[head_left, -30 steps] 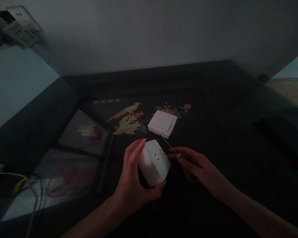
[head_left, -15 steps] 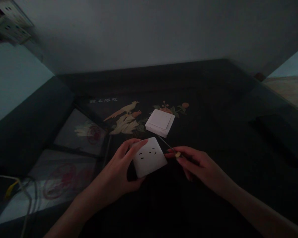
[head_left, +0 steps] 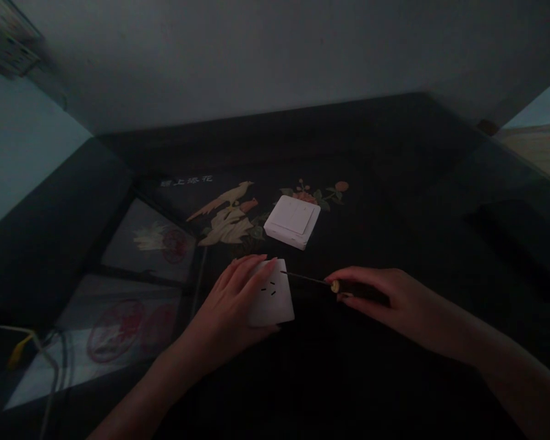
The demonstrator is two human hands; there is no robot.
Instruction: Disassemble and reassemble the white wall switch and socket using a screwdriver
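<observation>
My left hand is wrapped over the left side of a white wall socket, its fingers hiding part of the slotted face. In my right hand is a screwdriver, gripped by its dark handle with a yellowish collar. The thin shaft points left, and its tip meets or overlaps the socket's upper right edge; I cannot tell if it touches. Just beyond the socket lies a white wall switch with a raised rocker plate, untouched by either hand.
The dark tabletop bears a bird-and-flower picture. At left are papers with red round marks and a pale cable. A dark flat object lies at right. A wall rises behind.
My left hand has turned the socket and now covers more of its face. My right hand has shifted right, and the screwdriver has swung nearly level, its tip now at the socket's upper right edge.
</observation>
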